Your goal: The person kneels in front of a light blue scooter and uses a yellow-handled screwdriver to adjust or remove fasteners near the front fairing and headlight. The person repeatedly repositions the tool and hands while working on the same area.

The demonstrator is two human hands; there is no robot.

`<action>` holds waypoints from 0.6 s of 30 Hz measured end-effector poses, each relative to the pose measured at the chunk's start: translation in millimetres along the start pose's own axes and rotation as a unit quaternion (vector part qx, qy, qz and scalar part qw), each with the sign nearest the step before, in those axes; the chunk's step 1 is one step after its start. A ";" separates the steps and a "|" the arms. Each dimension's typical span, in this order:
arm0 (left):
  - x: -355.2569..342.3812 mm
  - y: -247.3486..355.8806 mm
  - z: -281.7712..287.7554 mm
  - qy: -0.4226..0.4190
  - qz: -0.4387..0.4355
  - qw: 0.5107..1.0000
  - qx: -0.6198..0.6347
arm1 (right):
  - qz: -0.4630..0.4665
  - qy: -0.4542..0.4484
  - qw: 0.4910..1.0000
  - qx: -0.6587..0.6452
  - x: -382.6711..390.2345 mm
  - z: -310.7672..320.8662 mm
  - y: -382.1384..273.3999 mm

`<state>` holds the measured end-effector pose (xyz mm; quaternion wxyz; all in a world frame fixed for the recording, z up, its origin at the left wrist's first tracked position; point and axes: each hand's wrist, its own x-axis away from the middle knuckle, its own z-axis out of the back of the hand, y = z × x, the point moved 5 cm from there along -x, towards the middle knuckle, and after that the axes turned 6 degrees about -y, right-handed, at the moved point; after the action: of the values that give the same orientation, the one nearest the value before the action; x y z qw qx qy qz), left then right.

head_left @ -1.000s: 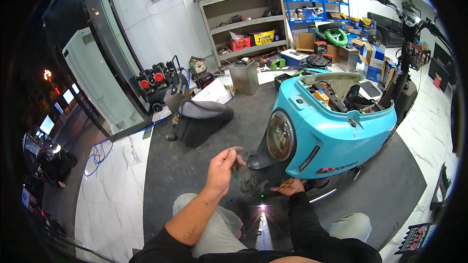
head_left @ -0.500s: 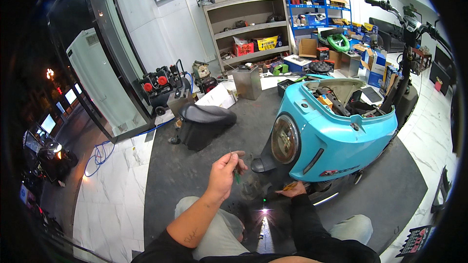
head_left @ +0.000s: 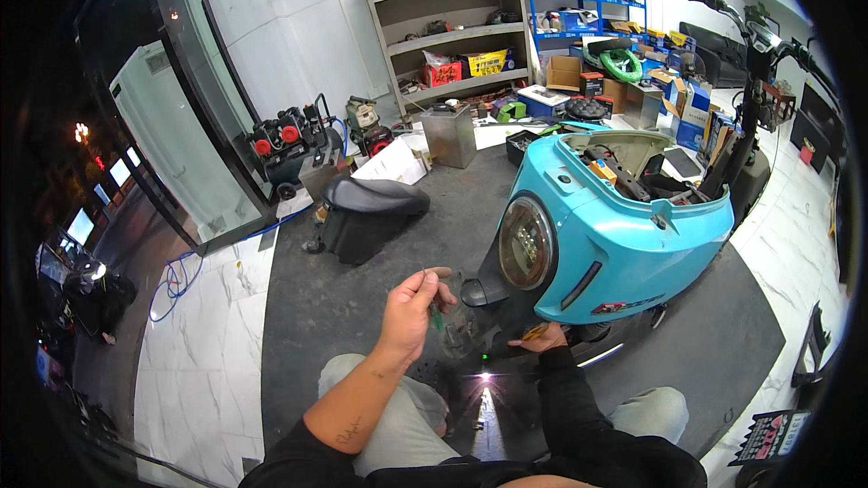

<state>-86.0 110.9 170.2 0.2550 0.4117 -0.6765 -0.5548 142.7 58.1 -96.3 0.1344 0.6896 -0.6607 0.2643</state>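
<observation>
A person's left hand (head_left: 411, 312) pinches thumb to forefinger, its other fingers curled on a green item (head_left: 437, 318), just left of a scooter's black fender (head_left: 482, 292). The right hand (head_left: 545, 337) grips a yellow item (head_left: 535, 333) below the scooter's teal body (head_left: 624, 258); its exact shape is unclear. Between the forearms, a bright light (head_left: 486, 376) shines. A black seat (head_left: 371, 217) sits on the dark mat (head_left: 312, 325).
</observation>
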 end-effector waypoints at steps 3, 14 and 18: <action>0.4 -0.7 -0.5 -0.004 0.009 1.000 -0.006 | 0.036 -0.074 0.974 0.212 -5.7 7.6 -1.5; 4.6 6.9 1.7 0.004 0.009 1.000 0.008 | 0.124 -0.157 0.812 0.549 -32.3 31.1 -6.3; 5.3 8.8 -0.3 0.005 0.008 1.000 0.013 | 0.089 -0.119 0.907 0.394 -28.3 32.2 -9.4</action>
<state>-90.9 106.7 178.1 0.2570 0.4124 -0.6854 -0.5424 158.4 65.6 -136.7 -0.2524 0.6510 -0.5725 0.4298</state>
